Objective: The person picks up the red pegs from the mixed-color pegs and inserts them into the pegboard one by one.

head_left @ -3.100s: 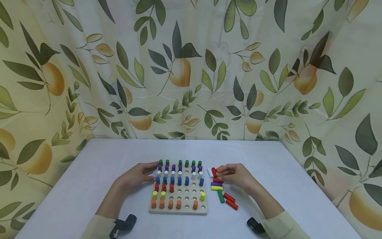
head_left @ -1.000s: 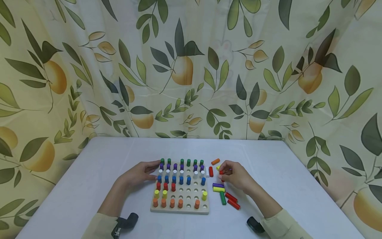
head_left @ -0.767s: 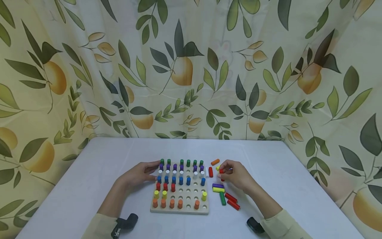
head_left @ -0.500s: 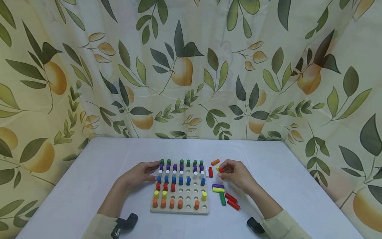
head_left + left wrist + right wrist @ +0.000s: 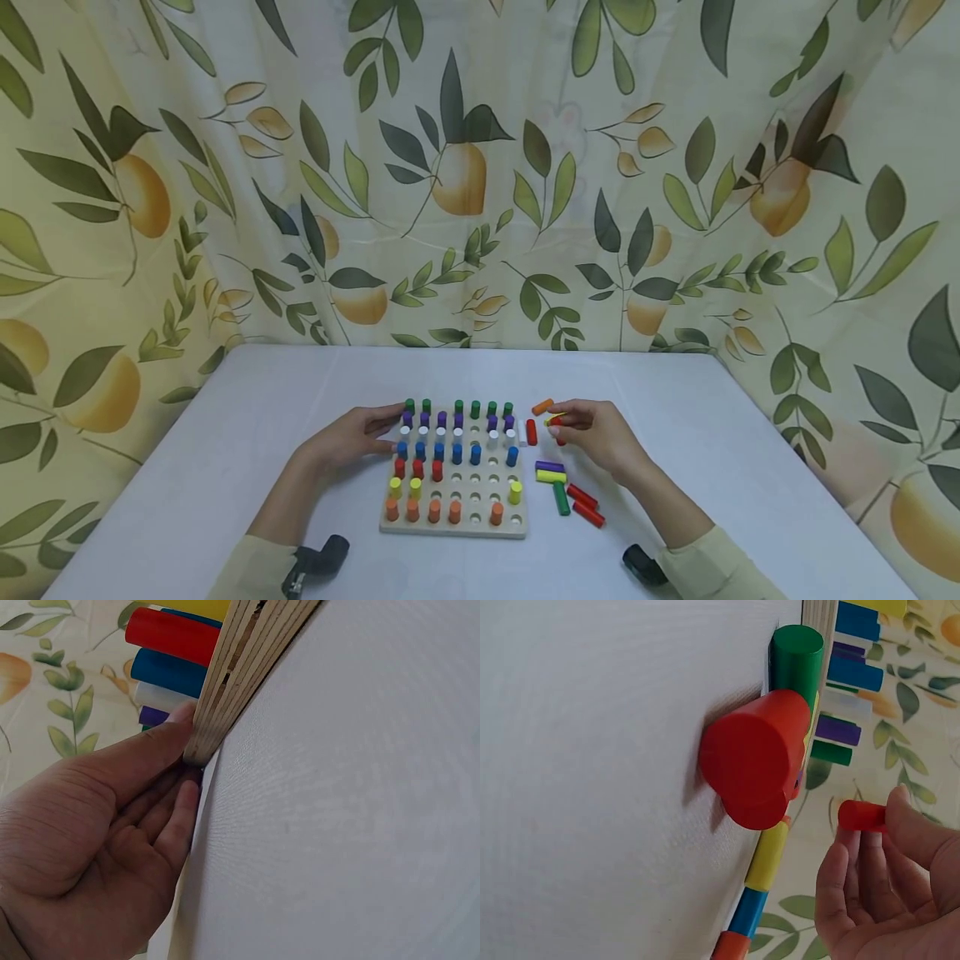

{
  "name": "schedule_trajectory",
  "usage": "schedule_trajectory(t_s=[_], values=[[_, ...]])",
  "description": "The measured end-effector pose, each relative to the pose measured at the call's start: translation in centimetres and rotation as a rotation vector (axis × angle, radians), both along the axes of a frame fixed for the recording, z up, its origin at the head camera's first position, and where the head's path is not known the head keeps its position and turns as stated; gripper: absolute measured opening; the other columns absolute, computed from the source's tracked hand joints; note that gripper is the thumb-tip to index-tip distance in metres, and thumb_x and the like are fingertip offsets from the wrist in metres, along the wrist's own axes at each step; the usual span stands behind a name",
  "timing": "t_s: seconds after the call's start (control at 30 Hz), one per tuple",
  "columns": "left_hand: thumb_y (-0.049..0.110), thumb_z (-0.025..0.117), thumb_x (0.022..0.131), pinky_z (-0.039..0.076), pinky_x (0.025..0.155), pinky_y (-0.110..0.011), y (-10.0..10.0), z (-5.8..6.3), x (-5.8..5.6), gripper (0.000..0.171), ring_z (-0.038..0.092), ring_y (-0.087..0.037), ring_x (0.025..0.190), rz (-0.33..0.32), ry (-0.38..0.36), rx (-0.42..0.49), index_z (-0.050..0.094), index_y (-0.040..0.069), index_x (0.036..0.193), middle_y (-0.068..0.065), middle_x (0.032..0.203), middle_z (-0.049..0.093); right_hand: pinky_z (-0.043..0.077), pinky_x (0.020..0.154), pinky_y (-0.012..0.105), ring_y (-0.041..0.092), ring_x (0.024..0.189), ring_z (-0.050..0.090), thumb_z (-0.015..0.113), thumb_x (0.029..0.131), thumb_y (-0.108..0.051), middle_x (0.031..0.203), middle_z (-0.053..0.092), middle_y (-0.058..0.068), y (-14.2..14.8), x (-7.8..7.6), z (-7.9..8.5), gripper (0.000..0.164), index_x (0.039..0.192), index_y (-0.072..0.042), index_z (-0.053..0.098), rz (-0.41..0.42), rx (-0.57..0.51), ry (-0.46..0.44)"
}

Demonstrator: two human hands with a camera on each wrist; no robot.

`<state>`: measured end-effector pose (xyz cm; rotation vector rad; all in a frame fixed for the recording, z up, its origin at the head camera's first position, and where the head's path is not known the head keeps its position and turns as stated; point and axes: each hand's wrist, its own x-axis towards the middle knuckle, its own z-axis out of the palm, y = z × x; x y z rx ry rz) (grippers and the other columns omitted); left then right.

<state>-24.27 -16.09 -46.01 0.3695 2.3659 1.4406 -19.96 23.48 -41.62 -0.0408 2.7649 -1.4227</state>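
In the head view, my left hand (image 5: 337,437) holds the left edge of a pale wooden pegboard (image 5: 442,531). Seen from the left wrist, the thumb lies on the board's edge beside a white peg (image 5: 161,696), fingers tucked at the far corner. Colored pegs stand upright in rows on it, with several bare holes toward the right. Just right of the board, my right hand (image 5: 603,433) pinches a red peg (image 5: 861,815) between thumb and fingertips. Its other fingers reach over a yellow peg (image 5: 553,421) near a loose orange peg (image 5: 542,407).
Along the board's right side lie a red peg (image 5: 531,432), a white peg (image 5: 522,432), a purple peg (image 5: 550,467), a green peg (image 5: 562,498) and more red pegs (image 5: 588,513). The right wrist view also shows a blue peg (image 5: 748,911). A patterned curtain (image 5: 480,208) hangs behind the table.
My right hand has picked a red peg up from the loose pegs and turned it in its fingers, which now extend more. The left hand stays at the board's edge.
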Motion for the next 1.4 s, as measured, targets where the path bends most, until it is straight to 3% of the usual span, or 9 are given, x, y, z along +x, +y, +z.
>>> schedule_trajectory(t_s=[0.43,1.4], values=[[0.005,0.079,0.09,0.037,0.116,-0.046,0.0,0.2,0.0,0.068,0.043,-0.029,0.145,-0.006,0.017,-0.019,0.052,0.008,0.153,-0.012,0.158,0.046,0.061,0.087,0.037,0.022,0.092,0.072,0.075,0.094,-0.003,0.107,0.076,0.007,-0.1,-0.2,0.3,0.025,0.118,-0.002,0.076,-0.034,-0.034,0.005],[0.006,0.08,0.09,0.036,0.117,-0.047,0.0,0.3,0.0,0.068,0.042,-0.029,0.146,0.005,0.005,-0.028,0.053,0.011,0.153,-0.011,0.158,0.046,0.06,0.091,0.038,0.022,0.091,0.073,0.078,0.092,-0.004,0.106,0.076,0.005,-0.9,0.7,1.5,0.02,0.112,-0.003,0.077,0.041,-0.09,0.008]])
